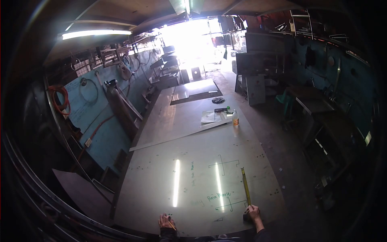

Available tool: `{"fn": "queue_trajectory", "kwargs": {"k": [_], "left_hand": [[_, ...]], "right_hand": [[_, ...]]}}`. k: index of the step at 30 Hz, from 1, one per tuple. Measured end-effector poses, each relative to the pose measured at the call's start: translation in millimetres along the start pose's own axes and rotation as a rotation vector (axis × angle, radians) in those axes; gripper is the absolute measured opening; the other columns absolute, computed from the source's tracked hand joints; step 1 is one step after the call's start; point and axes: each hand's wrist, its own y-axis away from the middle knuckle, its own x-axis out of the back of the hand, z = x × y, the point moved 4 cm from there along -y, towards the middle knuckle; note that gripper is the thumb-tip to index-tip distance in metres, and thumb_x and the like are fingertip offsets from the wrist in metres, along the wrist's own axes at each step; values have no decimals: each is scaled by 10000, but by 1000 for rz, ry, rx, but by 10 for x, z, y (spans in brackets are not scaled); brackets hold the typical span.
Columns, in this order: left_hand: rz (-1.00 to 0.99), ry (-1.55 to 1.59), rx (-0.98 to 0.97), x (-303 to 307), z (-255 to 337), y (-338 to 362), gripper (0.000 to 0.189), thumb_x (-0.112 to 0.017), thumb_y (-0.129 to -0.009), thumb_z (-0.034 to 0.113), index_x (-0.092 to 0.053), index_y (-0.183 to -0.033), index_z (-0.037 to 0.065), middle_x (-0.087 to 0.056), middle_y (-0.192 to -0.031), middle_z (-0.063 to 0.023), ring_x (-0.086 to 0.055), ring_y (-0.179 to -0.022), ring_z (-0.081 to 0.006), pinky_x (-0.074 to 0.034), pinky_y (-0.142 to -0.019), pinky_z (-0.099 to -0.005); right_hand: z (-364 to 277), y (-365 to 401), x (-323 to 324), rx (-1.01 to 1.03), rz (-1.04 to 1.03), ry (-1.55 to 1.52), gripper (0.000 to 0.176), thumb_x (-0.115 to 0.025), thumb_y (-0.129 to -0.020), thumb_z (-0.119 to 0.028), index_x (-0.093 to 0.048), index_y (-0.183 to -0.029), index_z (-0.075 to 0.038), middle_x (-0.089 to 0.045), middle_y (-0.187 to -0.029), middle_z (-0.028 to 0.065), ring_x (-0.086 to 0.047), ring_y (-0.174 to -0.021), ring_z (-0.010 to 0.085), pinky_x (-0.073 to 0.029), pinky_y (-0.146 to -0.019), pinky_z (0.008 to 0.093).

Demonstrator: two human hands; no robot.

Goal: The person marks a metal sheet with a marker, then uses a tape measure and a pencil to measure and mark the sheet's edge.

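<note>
My left hand (165,222) rests at the near edge of a large grey metal sheet (161,169), with a thin yellow-orange pencil (172,223) held against its fingers. Over at the right of the near edge, my right hand (253,211) is closed around a tape measure. The yellow blade (246,187) is drawn out and lies along the sheet, pointing away from me; the dark case shows partly under the hand. Green lettering (219,197) and line sketches (231,204) mark the metal between my hands.
A long straight metal strip (177,140) lies across the sheet. Beyond it are papers (211,116), a bottle (236,119) and a dark coil (218,100). A gas cylinder (119,105) leans at the left wall; a workbench (310,101) stands to the right.
</note>
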Motion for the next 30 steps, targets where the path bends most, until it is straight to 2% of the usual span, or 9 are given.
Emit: {"fn": "queue_trajectory", "kwargs": {"k": [9,11,16,18,19,25,27,29,30], "left_hand": [[56,14,-18,8,-2,11,315,-565,-822,257,-590,-1092,96,-533,-1340,-177,-392,-1317,-427,-248,-1084,-592],[43,16,-16,11,-26,35,316,-564,-822,256,-590,-1093,96,-533,-1342,-176,-391,-1319,-423,-248,-1085,-590],[40,11,-17,-30,-43,3,323,-563,-820,255,-588,-1099,92,-537,-1337,-175,-390,-1324,-413,-247,-1086,-582],[55,23,-13,-37,-56,8,328,-564,-820,251,-586,-1105,91,-534,-1341,-173,-386,-1329,-408,-241,-1091,-579],[49,22,-12,-32,-56,18,328,-564,-820,251,-586,-1105,91,-534,-1341,-173,-386,-1329,-408,-241,-1091,-579],[35,27,-6,-7,-27,17,332,-562,-827,236,-585,-1119,82,-531,-1348,-171,-367,-1348,-394,-228,-1103,-563],[55,12,-19,3,-28,18,327,-561,-837,223,-584,-1126,71,-531,-1352,-166,-365,-1352,-387,-226,-1106,-555],[36,-2,-23,4,-59,6,320,-558,-846,216,-583,-1128,67,-530,-1354,-164,-374,-1347,-384,-233,-1103,-549],[47,-6,-21,21,-34,21,312,-555,-855,209,-582,-1129,63,-530,-1356,-162,-382,-1342,-382,-239,-1101,-544]], "right_hand": [[-7,55,-14,23,30,4,274,-523,-870,-212,-672,-745,-19,-664,-683,128,-663,-668,237,-500,-647,354],[-29,70,-11,41,58,6,285,-524,-857,-219,-670,-716,-20,-661,-658,99,-650,-647,210,-497,-630,341],[34,37,-25,43,55,-3,274,-522,-856,-198,-664,-708,-15,-654,-647,92,-640,-632,189,-492,-615,334],[61,29,-41,50,44,-15,274,-528,-864,-210,-653,-728,-6,-645,-677,160,-661,-663,259,-492,-631,366],[73,38,-44,45,42,-13,274,-528,-864,-210,-653,-728,-6,-645,-677,160,-661,-663,259,-492,-631,366],[95,24,-53,54,53,-14,276,-531,-862,-217,-650,-724,-10,-640,-670,151,-644,-643,245,-489,-627,358],[114,19,-57,120,43,-36,277,-531,-870,-229,-641,-731,-17,-638,-663,137,-633,-631,235,-484,-619,352],[21,87,-45,37,-37,-117,254,-524,-884,-224,-625,-748,-36,-628,-650,74,-596,-600,171,-473,-596,329],[-78,131,-14,60,-3,-37,253,-527,-887,-249,-612,-770,-41,-620,-662,77,-585,-605,182,-463,-597,332]]}}
